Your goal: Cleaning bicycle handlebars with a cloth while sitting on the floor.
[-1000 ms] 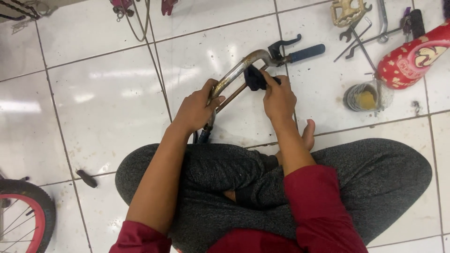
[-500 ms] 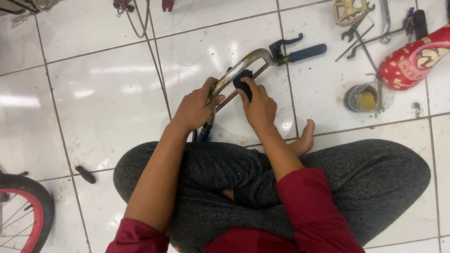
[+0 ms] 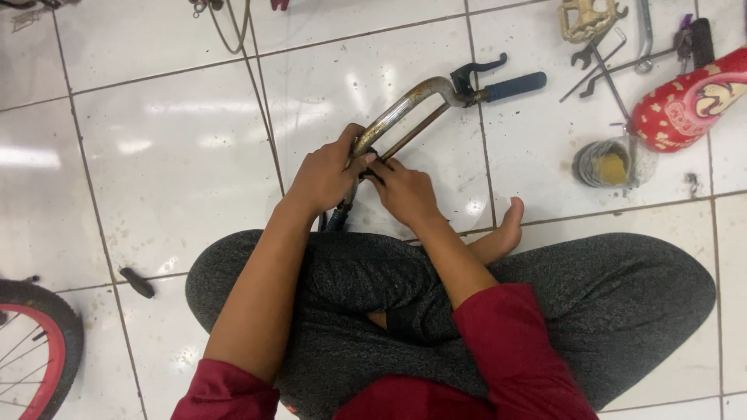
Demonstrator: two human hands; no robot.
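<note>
Sitting cross-legged on the white tiled floor (image 3: 179, 155), we have a small bicycle handlebar (image 3: 416, 101) lying just ahead of our knees, its rusty curved tube and brace rod rising away from us toward a blue grip (image 3: 513, 84) with a black brake lever (image 3: 476, 71) beside it. Our left hand (image 3: 325, 175) is wrapped closed around the lower part of the bar, holding it steady. Our right hand (image 3: 405, 190) is curled against the same spot, its fingertips pinching a small black part (image 3: 372, 159) at the middle of the bar; what the part is we cannot tell, as our fingers cover most of it.

Judging from this, the job sits somewhere in its middle: the handlebar is off any bike and the far grip and lever are mounted, yet the black piece under our fingers looks neither settled nor free, so fitting or removing it seems left to finish.

Around us, spanners (image 3: 603, 54) and a pedal (image 3: 585, 17) lie well apart at the far right, with a red patterned bicycle saddle (image 3: 689, 101) and a small open tin (image 3: 607, 162) of yellowish stuff near it. A wheel with a red rim (image 3: 35, 342) shows at the lower left, and a short black piece (image 3: 138, 282) lies on the tiles beside our left knee
</note>
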